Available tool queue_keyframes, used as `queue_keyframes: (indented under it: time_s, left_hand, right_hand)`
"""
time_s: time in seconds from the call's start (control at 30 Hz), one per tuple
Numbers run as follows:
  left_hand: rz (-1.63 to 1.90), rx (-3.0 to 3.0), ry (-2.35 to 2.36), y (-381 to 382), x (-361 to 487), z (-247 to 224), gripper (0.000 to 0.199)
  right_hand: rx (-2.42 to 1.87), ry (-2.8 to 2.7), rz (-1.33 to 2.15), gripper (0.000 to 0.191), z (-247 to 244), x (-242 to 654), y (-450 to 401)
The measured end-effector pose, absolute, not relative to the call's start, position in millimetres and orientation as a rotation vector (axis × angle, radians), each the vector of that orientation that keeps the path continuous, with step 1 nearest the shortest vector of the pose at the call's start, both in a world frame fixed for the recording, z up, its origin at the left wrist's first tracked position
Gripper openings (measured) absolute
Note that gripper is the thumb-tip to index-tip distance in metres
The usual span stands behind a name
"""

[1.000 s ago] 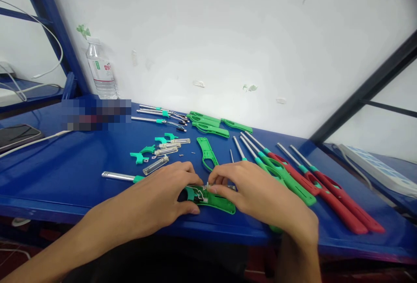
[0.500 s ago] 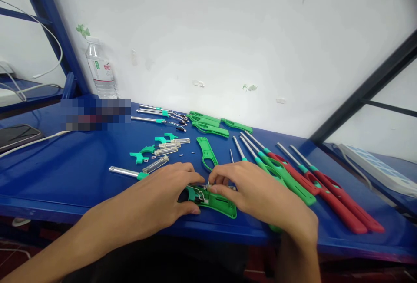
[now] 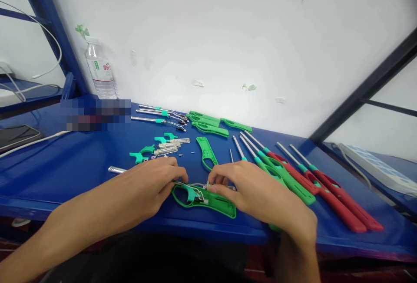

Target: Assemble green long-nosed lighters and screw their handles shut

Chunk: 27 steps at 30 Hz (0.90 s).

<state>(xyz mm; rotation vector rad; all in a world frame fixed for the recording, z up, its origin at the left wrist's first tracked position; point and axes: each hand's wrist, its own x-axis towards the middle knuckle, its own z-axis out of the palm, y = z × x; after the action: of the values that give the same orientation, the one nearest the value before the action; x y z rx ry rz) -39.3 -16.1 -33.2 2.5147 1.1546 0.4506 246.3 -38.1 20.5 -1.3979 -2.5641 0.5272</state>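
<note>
A green lighter half-shell (image 3: pixel 221 207) lies open side up near the table's front edge. Inside it sit a teal trigger (image 3: pixel 190 194), a thin bent wire (image 3: pixel 200 195) and a small black part. My right hand (image 3: pixel 247 185) pinches a clear fuel tank (image 3: pixel 232 187) with a whitish tip over the shell's upper edge. At the shell's left end my left hand (image 3: pixel 161 183) has its fingers closed by a thin pale line; what they grip is hidden. A metal lighter tube (image 3: pixel 116 170) sticks out behind that hand.
Clear fuel tanks (image 3: pixel 167 149) and teal triggers (image 3: pixel 139 157) lie left of centre. Behind are metal tubes with wires (image 3: pixel 153 120) and green shells (image 3: pixel 210 128). Another green half (image 3: pixel 205 148) lies ahead. Red lighters (image 3: pixel 345 209) and green lighters (image 3: pixel 293 183) are at right; a bottle (image 3: pixel 101 72) stands back left.
My left hand has drawn back to the left and its thumb has left the shell, baring the trigger and the looped end. My right hand keeps its hold on the fuel tank.
</note>
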Motion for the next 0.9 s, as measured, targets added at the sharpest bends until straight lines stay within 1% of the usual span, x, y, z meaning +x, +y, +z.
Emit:
queue_keyframes:
  time_s: [0.3,0.57,0.9]
  left_hand:
    - [0.424,2.471,1.168,-12,-35,-28,0.033]
    - [0.355,2.560,1.178,-16,-21,-22,0.033]
    - [0.452,2.664,1.120,-12,-20,-30,0.033]
  right_hand:
    - [-1.410,-2.564,0.548,0.015,22,244,-38]
    - [-1.408,-2.565,0.545,0.014,21,245,-38]
    - [-1.416,-2.571,0.548,0.013,20,246,-37]
